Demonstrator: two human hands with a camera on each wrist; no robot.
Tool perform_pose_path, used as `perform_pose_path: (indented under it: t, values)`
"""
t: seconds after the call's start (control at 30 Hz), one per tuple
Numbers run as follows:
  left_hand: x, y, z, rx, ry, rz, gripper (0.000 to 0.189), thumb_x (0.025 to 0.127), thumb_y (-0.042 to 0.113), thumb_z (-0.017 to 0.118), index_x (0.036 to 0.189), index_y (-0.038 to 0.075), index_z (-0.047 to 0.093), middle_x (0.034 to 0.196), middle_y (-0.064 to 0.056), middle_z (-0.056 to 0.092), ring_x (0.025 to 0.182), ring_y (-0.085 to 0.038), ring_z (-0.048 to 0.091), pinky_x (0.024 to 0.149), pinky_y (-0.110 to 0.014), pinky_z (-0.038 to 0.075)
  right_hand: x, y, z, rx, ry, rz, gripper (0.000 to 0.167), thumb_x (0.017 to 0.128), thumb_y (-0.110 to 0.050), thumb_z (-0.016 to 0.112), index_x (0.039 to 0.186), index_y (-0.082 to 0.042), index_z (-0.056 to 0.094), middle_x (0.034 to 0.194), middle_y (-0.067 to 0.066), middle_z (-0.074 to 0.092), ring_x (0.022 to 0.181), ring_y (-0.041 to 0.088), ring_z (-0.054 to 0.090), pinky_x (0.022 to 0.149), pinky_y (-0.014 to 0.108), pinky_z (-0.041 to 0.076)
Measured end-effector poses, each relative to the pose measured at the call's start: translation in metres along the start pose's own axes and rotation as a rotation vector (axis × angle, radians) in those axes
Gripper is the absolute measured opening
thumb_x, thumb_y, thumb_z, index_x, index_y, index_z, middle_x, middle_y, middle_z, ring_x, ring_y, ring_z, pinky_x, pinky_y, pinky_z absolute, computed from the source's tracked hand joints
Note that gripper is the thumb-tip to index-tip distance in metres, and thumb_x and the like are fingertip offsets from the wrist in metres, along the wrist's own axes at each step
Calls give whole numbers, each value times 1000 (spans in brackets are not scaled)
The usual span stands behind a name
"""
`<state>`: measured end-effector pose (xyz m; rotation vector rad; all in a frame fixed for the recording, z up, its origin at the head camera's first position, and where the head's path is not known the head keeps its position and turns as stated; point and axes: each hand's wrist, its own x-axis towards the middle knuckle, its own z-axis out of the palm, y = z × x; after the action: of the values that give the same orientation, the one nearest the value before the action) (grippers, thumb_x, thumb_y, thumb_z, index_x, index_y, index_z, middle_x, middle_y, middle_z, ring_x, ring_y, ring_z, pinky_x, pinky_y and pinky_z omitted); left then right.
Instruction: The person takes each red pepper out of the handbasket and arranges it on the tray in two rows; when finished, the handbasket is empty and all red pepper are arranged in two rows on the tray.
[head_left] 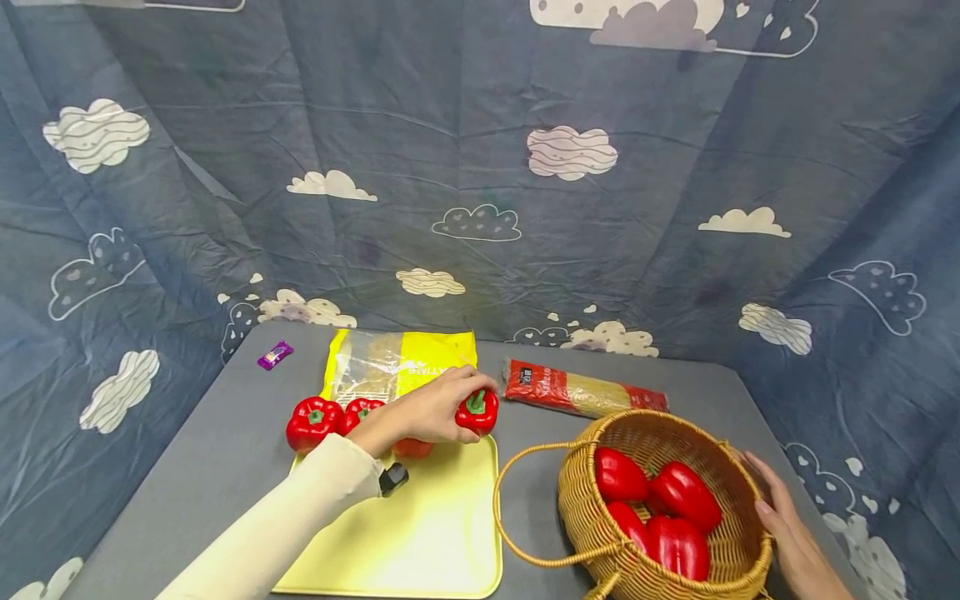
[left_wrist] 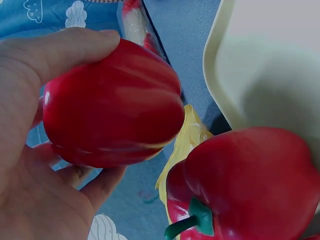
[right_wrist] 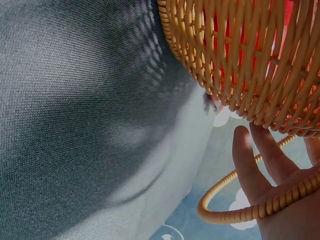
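Observation:
My left hand [head_left: 438, 406] holds a red bell pepper [head_left: 480, 414] with a green stem above the tray's far right corner. In the left wrist view the thumb lies over the pepper [left_wrist: 115, 105] and the fingers curl beneath it. Below my left arm, more red bell peppers [head_left: 313, 423] stand at the far edge of the pale yellow tray [head_left: 427, 542]. On the right, a wicker basket [head_left: 579, 500] contains several red peppers [head_left: 682, 496]. My right hand [head_left: 795, 529] touches its right side, thumb at the rim; the right wrist view shows straight fingers [right_wrist: 245, 165] against the weave.
Behind the tray lies a yellow bag [head_left: 438, 350] with a clear window. A red packet of noodles [head_left: 585, 390] rests behind the basket, and a small purple wrapper [head_left: 275, 355] at the far left. The basket's looped handle [head_left: 501, 508] juts toward the tray. Cloud-patterned cloth surrounds the table.

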<state>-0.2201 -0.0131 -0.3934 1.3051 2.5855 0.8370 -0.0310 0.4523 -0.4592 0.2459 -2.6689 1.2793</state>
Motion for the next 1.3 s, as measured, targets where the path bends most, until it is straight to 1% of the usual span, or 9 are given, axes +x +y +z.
perform_pose_path:
  t: [0.17, 0.27, 0.53, 0.67, 0.77, 0.87, 1.0, 1.17, 1.3]
  values:
    - [1, 0, 0, -12, -10, 12, 61, 77, 21, 85, 131, 14, 57, 119, -5, 58, 113, -21, 55, 96, -35, 52, 0, -1, 0, 10, 8, -6, 57, 108, -8, 24, 161, -15, 7, 145, -31, 22, 126, -22, 27, 98, -3, 24]
    - [1, -1, 1, -17, -10, 17, 60, 78, 20, 84, 131, 13, 56, 119, -5, 59, 113, -21, 55, 96, -34, 53, 0, -1, 1, 14, 20, -15, 57, 107, -6, 25, 161, -13, 8, 146, -30, 23, 127, -21, 27, 99, -3, 24]
    - [0, -5, 5, 5, -13, 5, 63, 77, 17, 87, 131, 11, 56, 119, -7, 60, 111, -21, 57, 98, -35, 53, 1, -3, 2, 17, 23, -29, 57, 107, -7, 26, 161, -12, 9, 147, -29, 23, 128, -20, 27, 101, -3, 21]
    - [-1, -6, 7, 15, -27, -13, 64, 77, 16, 87, 132, 10, 56, 120, -7, 60, 111, -22, 57, 98, -36, 53, 1, -3, 2, 17, 26, -64, 58, 104, 1, 24, 160, -8, 10, 148, -28, 24, 130, -19, 28, 101, -2, 24]
    - [-2, -6, 8, 16, -32, -24, 64, 77, 19, 87, 132, 10, 56, 119, -7, 60, 110, -21, 58, 97, -36, 53, 1, -3, 2, 17, 28, -78, 59, 103, 4, 23, 160, -6, 10, 149, -27, 24, 131, -18, 28, 100, -1, 26]
    - [-1, -7, 10, 17, -38, -30, 63, 77, 21, 87, 132, 11, 57, 117, -5, 61, 107, -19, 59, 96, -34, 53, 1, -3, 2, 18, 25, -66, 59, 104, 1, 24, 160, -8, 9, 149, -28, 23, 130, -19, 27, 101, -2, 24]
    - [-1, -10, 12, 18, -46, -19, 64, 78, 26, 88, 132, 13, 58, 116, -3, 62, 105, -18, 59, 95, -32, 53, 2, -2, 2, 22, 23, -60, 58, 105, 0, 25, 160, -9, 9, 148, -28, 23, 130, -19, 27, 101, -2, 23]
    - [-1, -12, 15, 14, -66, 4, 63, 80, 33, 86, 134, 16, 59, 122, -2, 61, 109, -17, 58, 96, -32, 52, 1, -2, 2, 34, 26, -82, 56, 105, 0, 22, 159, -5, 10, 149, -26, 25, 132, -17, 28, 101, 0, 28]
    - [0, -12, 18, 36, -83, -2, 61, 80, 31, 86, 135, 19, 61, 121, -2, 60, 106, -16, 58, 94, -31, 52, 0, -2, 2, 34, 26, -72, 57, 105, 0, 21, 160, -8, 10, 149, -27, 25, 131, -18, 28, 102, 1, 27]
